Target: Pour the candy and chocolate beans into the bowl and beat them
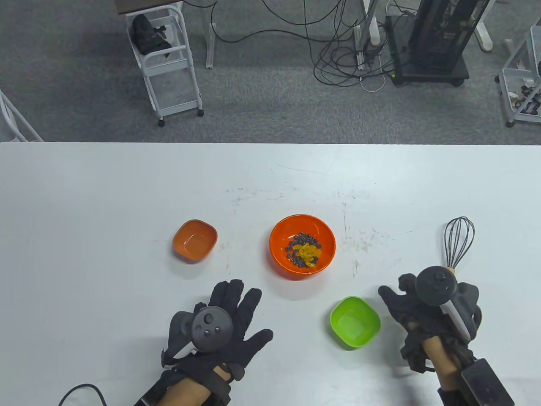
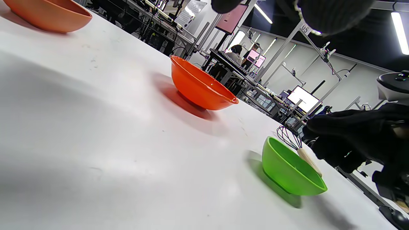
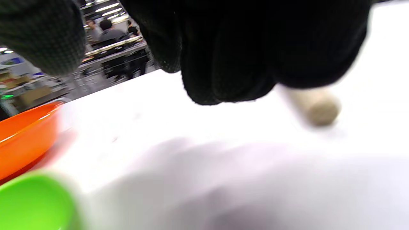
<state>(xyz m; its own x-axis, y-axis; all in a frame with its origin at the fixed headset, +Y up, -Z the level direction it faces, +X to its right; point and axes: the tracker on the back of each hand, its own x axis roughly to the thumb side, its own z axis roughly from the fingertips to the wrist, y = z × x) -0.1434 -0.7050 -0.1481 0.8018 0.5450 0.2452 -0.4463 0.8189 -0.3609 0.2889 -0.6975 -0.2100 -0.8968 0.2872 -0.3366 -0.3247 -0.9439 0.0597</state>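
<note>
1. Surface [image 1: 84, 203]: white, carries everything. All bowls sit upright and apart from each other.
2. Orange bowl [image 1: 302, 246], centre: already holds the yellow candy [image 1: 307, 253] w/ dark chocolate beans [image 1: 303, 240] around it. Pouring looks done; beating is what's left.
3. Left hand [image 1: 219, 321]: flat on the surface near the bottom edge, fingers spread and straight, holding nothing. Sits below-left of the orange bowl.
4. Right hand [image 1: 427, 308]: over the whisk handle, fingers curled down around it in the right wrist view, where the wooden handle end pokes out past the glove. Looks like a grip, tho that view is blurred; can't tell if the whisk is lifted yet.
5. Whisk [image 1: 458, 241]: far right, long axis running roughly away from the person, wire head pointing to the far edge, handle toward the right hand.
6. Green bowl [image 1: 355, 322]: empty, between the right hand and the orange bowl, just left of the hand.
7. Small orange bowl [image 1: 195, 240]: empty, left of centre.
8. Key relation: the orange bowl lies up-left of the right hand, so the whisk must travel left w/ head swung down, passing over or behind the green bowl. Right hand is the one for it.
</note>
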